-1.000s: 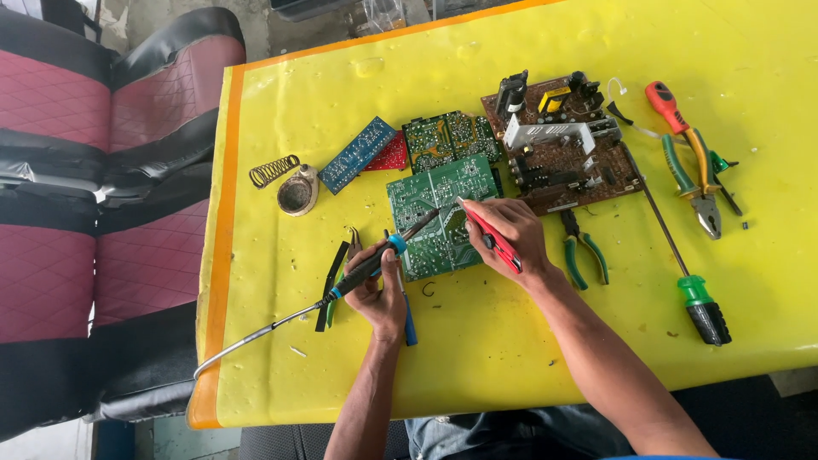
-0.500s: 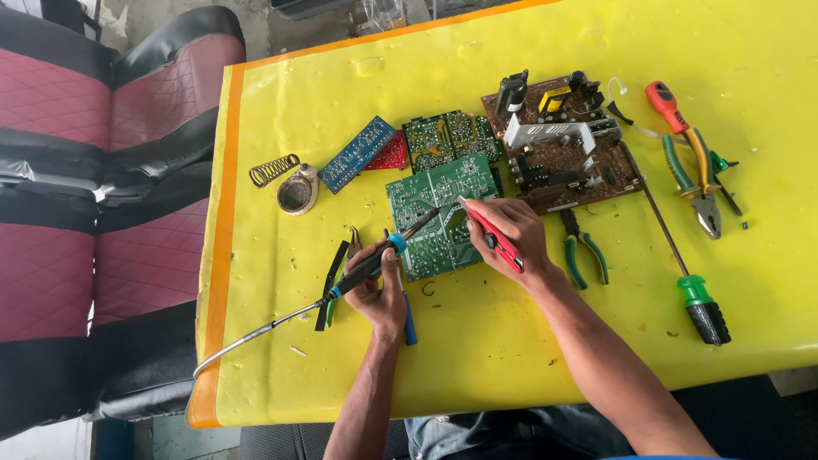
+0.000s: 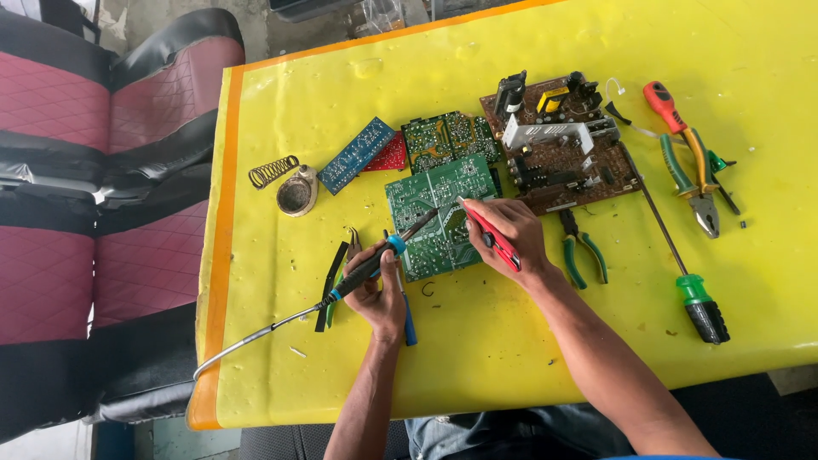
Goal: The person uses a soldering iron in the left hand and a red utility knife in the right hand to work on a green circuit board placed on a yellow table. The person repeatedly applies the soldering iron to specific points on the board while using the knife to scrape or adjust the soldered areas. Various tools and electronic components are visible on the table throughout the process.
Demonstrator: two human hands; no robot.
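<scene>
Head view: the green circuit board (image 3: 441, 217) lies flat on the yellow table (image 3: 528, 358), its long axis running away from the person. The left hand (image 3: 379, 285), at the board's near-left corner, grasps a soldering iron (image 3: 375, 264), tip angled onto the board. The right hand (image 3: 503, 230), touching the board's right edge and nearer, grips a red tool (image 3: 492, 238).

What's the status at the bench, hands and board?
Left hand grips blue-collared black soldering iron, tip on green circuit board. Right hand holds slim red tool at same board. Nothing blocking.
</scene>
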